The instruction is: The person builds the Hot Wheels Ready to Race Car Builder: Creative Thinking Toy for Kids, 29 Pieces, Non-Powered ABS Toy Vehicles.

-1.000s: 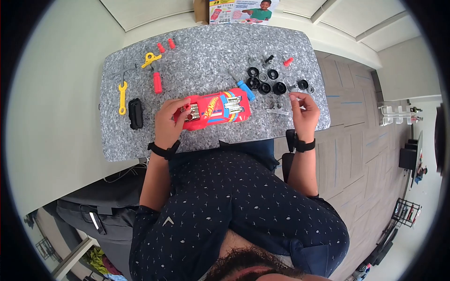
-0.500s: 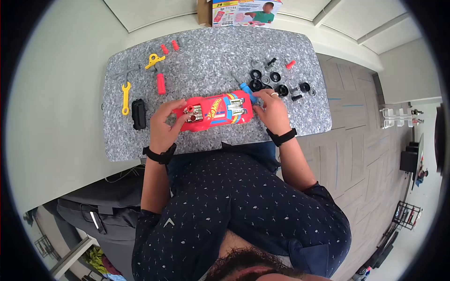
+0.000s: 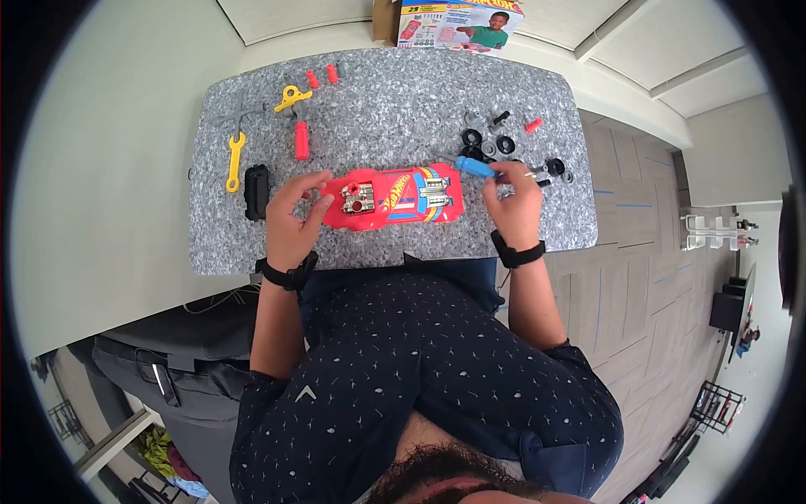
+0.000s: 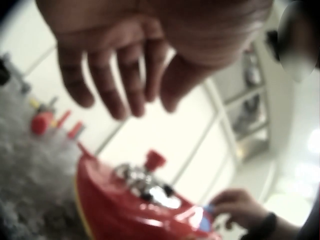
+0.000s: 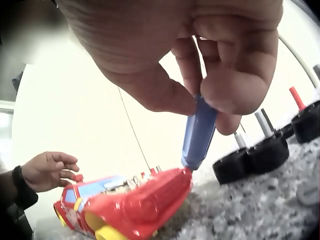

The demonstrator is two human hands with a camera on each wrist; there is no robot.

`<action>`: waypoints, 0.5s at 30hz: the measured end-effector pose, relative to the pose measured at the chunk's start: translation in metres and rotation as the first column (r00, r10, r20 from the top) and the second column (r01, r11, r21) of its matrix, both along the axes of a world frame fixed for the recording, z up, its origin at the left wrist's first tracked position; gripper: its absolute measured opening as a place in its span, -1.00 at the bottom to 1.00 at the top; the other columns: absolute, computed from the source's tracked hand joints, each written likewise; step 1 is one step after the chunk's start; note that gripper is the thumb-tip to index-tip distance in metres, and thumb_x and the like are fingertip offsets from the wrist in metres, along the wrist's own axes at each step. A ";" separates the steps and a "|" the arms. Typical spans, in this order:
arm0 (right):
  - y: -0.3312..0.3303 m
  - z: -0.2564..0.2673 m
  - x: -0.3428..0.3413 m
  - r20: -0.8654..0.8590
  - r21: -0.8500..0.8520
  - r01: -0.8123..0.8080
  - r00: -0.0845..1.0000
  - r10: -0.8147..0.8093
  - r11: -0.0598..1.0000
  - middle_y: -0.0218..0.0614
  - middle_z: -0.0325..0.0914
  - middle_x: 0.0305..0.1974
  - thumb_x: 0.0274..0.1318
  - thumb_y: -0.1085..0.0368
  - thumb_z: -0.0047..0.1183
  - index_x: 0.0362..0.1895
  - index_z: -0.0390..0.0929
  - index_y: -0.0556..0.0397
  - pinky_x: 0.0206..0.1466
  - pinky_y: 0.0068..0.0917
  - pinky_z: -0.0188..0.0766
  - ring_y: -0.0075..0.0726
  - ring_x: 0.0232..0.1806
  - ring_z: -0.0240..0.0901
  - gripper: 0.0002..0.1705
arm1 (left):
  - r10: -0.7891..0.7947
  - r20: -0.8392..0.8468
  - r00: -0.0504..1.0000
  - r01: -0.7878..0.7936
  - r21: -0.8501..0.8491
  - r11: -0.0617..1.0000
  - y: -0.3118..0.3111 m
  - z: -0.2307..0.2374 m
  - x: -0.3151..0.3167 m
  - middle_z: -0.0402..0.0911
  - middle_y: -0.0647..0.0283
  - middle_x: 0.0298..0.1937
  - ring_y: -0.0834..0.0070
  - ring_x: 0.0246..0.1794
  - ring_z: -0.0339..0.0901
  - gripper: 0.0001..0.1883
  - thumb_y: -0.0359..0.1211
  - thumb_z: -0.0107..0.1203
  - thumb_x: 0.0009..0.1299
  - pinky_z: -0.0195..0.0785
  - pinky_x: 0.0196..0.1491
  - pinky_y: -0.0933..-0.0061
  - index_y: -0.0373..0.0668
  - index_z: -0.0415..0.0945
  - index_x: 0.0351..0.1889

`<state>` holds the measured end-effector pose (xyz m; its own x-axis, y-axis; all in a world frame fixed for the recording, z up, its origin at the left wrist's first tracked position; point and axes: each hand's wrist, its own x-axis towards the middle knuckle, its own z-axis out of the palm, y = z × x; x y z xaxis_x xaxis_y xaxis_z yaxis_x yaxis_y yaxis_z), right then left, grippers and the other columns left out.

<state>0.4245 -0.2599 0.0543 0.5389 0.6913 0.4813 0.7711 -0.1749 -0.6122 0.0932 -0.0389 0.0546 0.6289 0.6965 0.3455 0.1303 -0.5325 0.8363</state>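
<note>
A red toy car [image 3: 400,200] with a yellow Hot Wheels logo sits on the speckled table. Just past its left end is my left hand [image 3: 291,225], fingers spread and relaxed, holding nothing; in the left wrist view they hover above the car. A red plastic screw [image 4: 155,160] stands up from the car's silver engine part [image 3: 358,198]. Beyond the car's right end my right hand [image 3: 516,208] pinches the blue handle of a toy screwdriver [image 3: 475,167]. In the right wrist view the handle [image 5: 199,137] points down beside the car's tip, its shaft hidden.
Several black wheels [image 3: 505,145] and grey pieces lie right of the car. Farther left are a yellow wrench [image 3: 235,164], a red-handled hammer [image 3: 301,140], a black part [image 3: 257,193] and red screws [image 3: 332,74]. A printed box [image 3: 457,25] stands behind the table.
My right hand has come in from the right side and picked up the blue screwdriver, moving it slightly right. My left hand has drawn back from the engine end of the car.
</note>
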 end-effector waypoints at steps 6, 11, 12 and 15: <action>0.001 0.073 -0.023 -0.123 0.209 -0.069 0.988 0.096 0.975 -0.24 0.79 0.05 0.20 0.58 0.36 0.06 0.81 0.07 -0.33 -0.53 0.73 -0.36 -0.08 0.79 -0.66 | 0.006 0.015 1.000 -0.007 0.055 0.998 -0.006 0.010 0.012 0.83 0.15 0.25 0.41 0.12 0.77 -0.56 -0.51 0.45 0.48 0.56 0.15 0.37 -0.19 0.77 0.33; 0.036 0.101 -0.056 0.021 0.229 -0.382 0.922 0.388 0.895 -0.19 0.78 0.09 0.24 0.58 0.37 0.10 0.82 0.05 -0.29 -0.45 0.73 -0.27 -0.12 0.79 -0.64 | -0.046 0.042 0.998 0.041 0.108 0.993 -0.018 0.024 0.034 0.83 0.13 0.24 0.36 0.08 0.80 -0.56 -0.50 0.51 0.42 0.59 0.11 0.34 -0.17 0.80 0.28; 0.045 0.105 -0.065 0.006 0.208 -0.431 0.898 0.440 0.878 -0.18 0.77 0.08 0.24 0.57 0.37 0.10 0.82 0.06 -0.25 -0.41 0.74 -0.22 -0.12 0.78 -0.64 | -0.056 0.042 0.998 0.051 0.100 0.994 -0.019 0.024 0.038 0.83 0.13 0.24 0.37 0.10 0.79 -0.55 -0.50 0.53 0.40 0.59 0.13 0.35 -0.18 0.80 0.27; 0.070 0.112 -0.087 0.002 0.176 -0.561 0.822 0.569 0.809 -0.16 0.73 0.07 0.24 0.52 0.37 0.11 0.81 0.07 -0.12 -0.27 0.75 -0.07 -0.12 0.76 -0.65 | -0.082 0.050 0.995 0.080 0.041 0.996 -0.012 0.016 0.036 0.83 0.14 0.24 0.40 0.14 0.78 -0.57 -0.53 0.53 0.38 0.58 0.17 0.35 -0.22 0.82 0.23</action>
<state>0.3372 -0.1900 0.1659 0.1026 0.7960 0.5965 0.6721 0.3866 -0.6315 0.1294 -0.0509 0.0704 0.6634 0.6294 0.4046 0.0428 -0.5718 0.8192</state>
